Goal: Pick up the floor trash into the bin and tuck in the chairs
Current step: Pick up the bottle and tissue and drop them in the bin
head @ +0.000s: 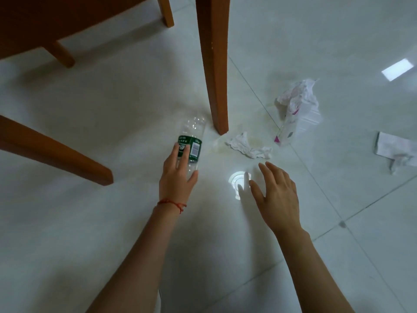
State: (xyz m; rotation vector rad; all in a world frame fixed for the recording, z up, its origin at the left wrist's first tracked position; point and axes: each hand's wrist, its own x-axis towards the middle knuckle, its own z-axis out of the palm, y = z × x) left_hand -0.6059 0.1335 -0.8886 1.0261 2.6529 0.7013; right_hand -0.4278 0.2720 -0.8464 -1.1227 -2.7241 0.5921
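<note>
On the glossy pale tile floor, crossed by thin grout lines and catching a bright window reflection at two o'clock, trash lies scattered around a wooden chair leg at twelve o'clock. The left hand grips a clear plastic bottle with a green label, lying just left of that leg. The right hand, well apart from the left, hangs with fingers spread and holds nothing, beside a clear plastic cup lying on the tile. A crumpled tissue lies at one o'clock, a torn plastic wrapper beyond it, and another crumpled paper at three o'clock. More chair legs cross at nine and eleven o'clock.
</note>
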